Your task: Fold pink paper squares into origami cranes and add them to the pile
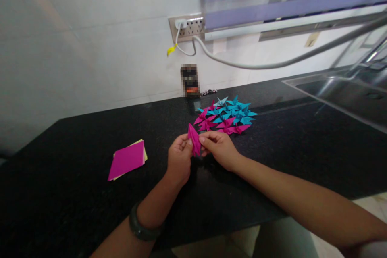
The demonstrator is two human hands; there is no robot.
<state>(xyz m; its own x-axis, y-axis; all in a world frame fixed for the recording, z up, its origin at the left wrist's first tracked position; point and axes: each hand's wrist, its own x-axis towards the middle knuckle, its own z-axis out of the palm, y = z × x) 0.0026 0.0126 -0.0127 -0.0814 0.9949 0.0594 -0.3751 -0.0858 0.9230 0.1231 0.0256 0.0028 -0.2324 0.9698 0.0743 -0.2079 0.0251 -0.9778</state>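
Note:
A folded piece of magenta origami paper is held up between both hands above the black counter. My left hand pinches its left side, thumb in front. From the right, my right hand grips its edge between thumb and fingers. The paper is a narrow, pointed diamond with creases along its length. Just beyond my right hand lies a group of folded paper cranes, with magenta cranes on the near and left side and blue cranes behind. One pale crane sits at the back.
A stack of square paper, magenta on top with yellow edges below, lies on the black counter to the left. A blurred-out dark object stands against the wall. A sink is at right; a socket panel with cables is above.

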